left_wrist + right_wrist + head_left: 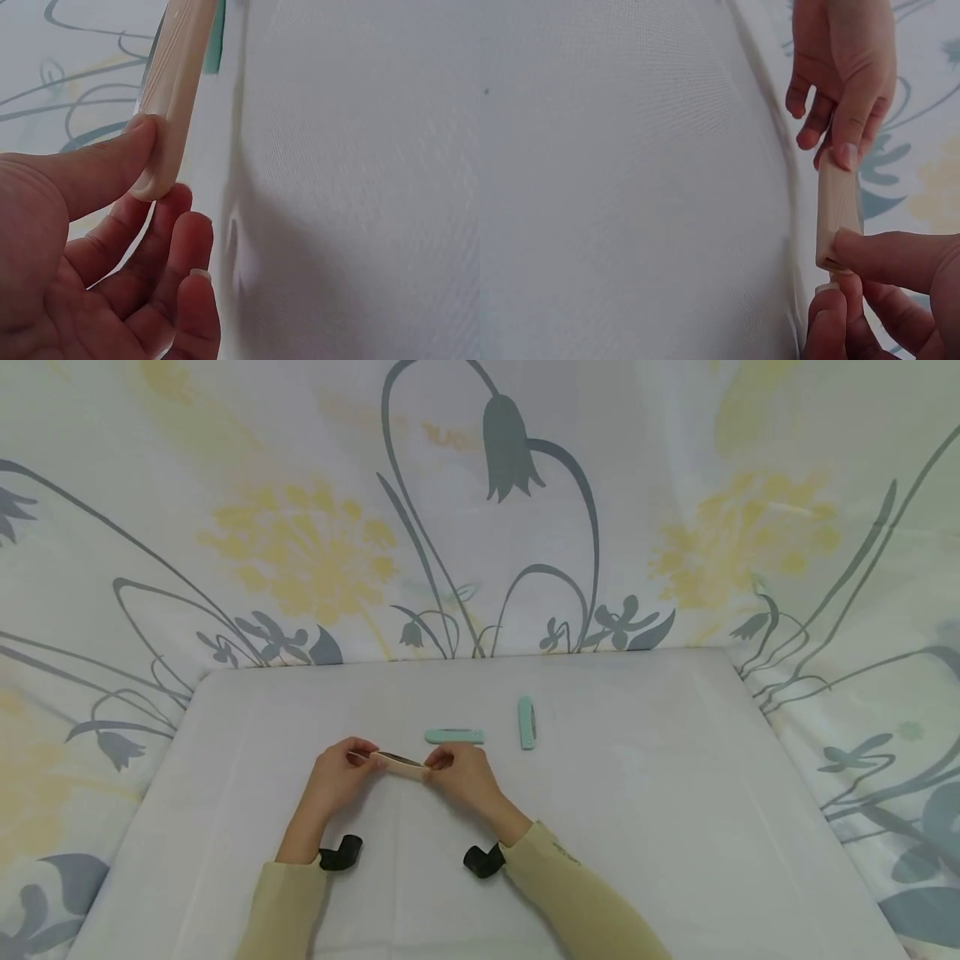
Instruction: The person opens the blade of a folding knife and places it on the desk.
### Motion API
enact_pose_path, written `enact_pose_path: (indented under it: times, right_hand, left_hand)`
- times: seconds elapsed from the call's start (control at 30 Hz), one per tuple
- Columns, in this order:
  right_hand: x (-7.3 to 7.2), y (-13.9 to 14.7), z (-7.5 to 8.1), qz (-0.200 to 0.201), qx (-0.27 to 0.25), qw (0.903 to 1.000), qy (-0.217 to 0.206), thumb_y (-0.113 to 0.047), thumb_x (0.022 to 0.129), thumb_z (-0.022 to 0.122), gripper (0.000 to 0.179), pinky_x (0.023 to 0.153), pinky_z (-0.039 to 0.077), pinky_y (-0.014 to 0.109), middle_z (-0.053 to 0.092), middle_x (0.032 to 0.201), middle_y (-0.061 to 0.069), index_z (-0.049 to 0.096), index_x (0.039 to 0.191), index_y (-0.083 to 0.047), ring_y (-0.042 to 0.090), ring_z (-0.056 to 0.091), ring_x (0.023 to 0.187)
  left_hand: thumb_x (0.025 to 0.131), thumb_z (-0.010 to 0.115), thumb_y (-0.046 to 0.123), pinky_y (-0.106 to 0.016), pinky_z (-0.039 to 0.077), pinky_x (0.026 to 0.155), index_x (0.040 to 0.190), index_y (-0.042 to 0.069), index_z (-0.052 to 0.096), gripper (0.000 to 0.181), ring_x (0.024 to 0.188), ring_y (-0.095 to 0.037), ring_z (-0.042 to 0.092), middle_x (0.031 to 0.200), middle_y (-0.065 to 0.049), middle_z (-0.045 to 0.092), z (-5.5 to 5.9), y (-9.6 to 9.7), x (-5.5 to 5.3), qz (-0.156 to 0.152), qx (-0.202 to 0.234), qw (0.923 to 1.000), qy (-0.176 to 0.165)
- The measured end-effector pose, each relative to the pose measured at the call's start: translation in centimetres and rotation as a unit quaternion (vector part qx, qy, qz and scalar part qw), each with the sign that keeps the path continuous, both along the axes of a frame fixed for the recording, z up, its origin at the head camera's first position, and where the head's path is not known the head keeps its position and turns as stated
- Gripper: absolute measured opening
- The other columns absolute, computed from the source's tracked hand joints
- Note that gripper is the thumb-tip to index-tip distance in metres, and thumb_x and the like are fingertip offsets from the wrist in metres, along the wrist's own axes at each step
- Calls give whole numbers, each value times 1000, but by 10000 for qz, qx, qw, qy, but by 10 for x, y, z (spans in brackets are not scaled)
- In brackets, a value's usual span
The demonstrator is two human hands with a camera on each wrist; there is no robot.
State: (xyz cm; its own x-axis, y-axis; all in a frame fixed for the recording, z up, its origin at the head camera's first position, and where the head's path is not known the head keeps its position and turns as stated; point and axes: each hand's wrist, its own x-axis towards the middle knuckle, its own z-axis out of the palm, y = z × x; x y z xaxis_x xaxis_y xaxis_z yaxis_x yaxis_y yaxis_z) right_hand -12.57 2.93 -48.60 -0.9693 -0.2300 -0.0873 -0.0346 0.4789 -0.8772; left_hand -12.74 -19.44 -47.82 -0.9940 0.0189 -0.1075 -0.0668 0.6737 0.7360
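A beige-handled folding knife [401, 767] is held between my two hands, in front of two mint-green folding knives [453, 737] [526, 724] on the table. My left hand [340, 782] pinches one end of it between thumb and fingers; the other fingers curl loosely below, as the left wrist view shows. A thin metal edge runs along the side of the beige handle [180, 97] there. My right hand [468, 778] pinches the opposite end, its thumb on the flat side of the handle [837, 199] in the right wrist view.
A white cloth covers the table [637, 827]. Behind and at both sides hangs a curtain [465, 543] printed with grey and yellow flowers. Black wrist devices [342, 853] [483, 862] stick out from both sleeves, inward over the table.
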Motion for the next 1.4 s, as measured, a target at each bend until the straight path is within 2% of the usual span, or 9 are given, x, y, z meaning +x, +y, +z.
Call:
enact_pose_path:
  times: [0.17,0.47,0.7,0.8,0.93,1.13,1.27,1.4]
  right_hand:
    - [0,10,3,25,-126,9999,-107,-12,84,77,8,73,50,29,69,81,-6,74,91,-12,8,63,75]
    - [0,42,10,54,-619,9973,-380,-10,85,77,12,64,55,29,70,89,1,76,97,-8,15,67,78]
    - [5,70,20,-148,-976,9935,-561,-12,87,77,12,69,55,35,71,90,3,76,99,-7,17,67,77]
    - [9,80,26,-203,-861,9949,-491,-13,87,78,11,69,55,36,71,89,2,77,98,-9,17,67,77]
    - [11,90,31,-188,-581,9976,-314,-15,87,79,12,70,52,33,72,90,-1,77,98,-10,15,65,82]
    - [12,97,41,18,-406,9991,-120,-15,87,78,21,77,53,35,73,98,-1,76,105,-5,18,66,94]
    - [12,96,39,309,-496,9983,-76,-18,90,76,24,80,54,36,73,104,2,75,108,-3,21,68,96]
    - [14,93,35,637,-518,9966,-65,-24,90,76,23,80,54,35,73,102,-1,76,106,-8,19,67,95]
  left_hand:
    - [91,75,24,-33,47,75,110,-1,68,32,88,-25,63,96,-11,69,4,6,3,-71,149,9998,86]
    - [88,79,20,-28,48,70,103,1,69,27,84,-20,63,91,-7,69,10,23,7,-274,786,9965,97]
    - [87,79,16,-29,48,68,101,4,68,22,82,-18,63,89,-4,70,8,41,12,-550,1588,9857,-151]
    - [86,79,12,-27,47,66,100,3,68,20,80,-19,63,88,-5,71,7,50,13,-554,1921,9795,-244]
    - [85,79,10,-26,48,64,100,2,68,20,78,-18,64,87,-6,71,6,62,16,-394,2278,9722,-365]
    - [84,81,11,-29,50,65,99,2,69,21,78,-23,67,86,-6,72,1,80,21,-247,2643,9631,-440]
    - [84,81,13,-29,50,65,99,2,70,21,79,-23,68,87,-7,73,-1,91,25,-355,2752,9596,-462]
    - [85,81,15,-30,51,66,98,2,70,22,78,-20,68,87,-6,73,0,99,29,-485,2764,9590,-398]
